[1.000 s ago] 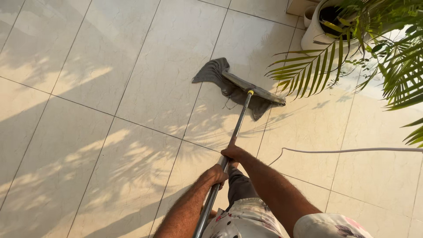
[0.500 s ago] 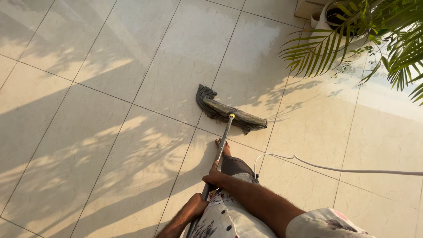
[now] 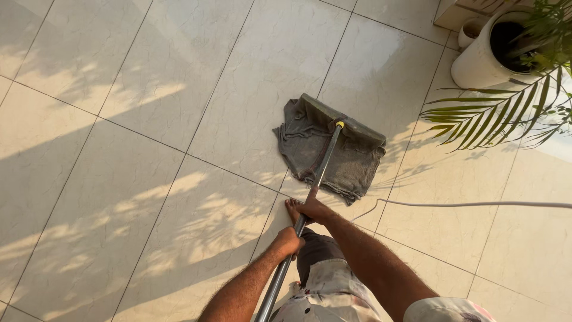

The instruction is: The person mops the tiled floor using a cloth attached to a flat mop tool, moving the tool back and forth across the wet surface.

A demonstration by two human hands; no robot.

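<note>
Pale, glossy floor tiles (image 3: 119,179) stretch out below me, striped with sunlight and leaf shadows. My right hand (image 3: 314,210) sits higher up the metal mop handle (image 3: 319,173), fingers closed round it with the forefinger lying along the pole. My left hand (image 3: 288,241) is clamped on the same handle lower down, nearer my body, so the right hand is the one closer to the head. From both hands the handle runs up and slightly to the right, away from me, and meets the flat mop head (image 3: 342,122) at a yellow joint. A grey cloth (image 3: 325,152) is draped under and around that head, lying flat on the tile straight ahead of my hands. Off to the right stand a white plant pot (image 3: 476,68) and drooping palm fronds (image 3: 494,116), well apart from the cloth. A thin white cord (image 3: 465,204) crosses the floor just right of my right forearm.
</note>
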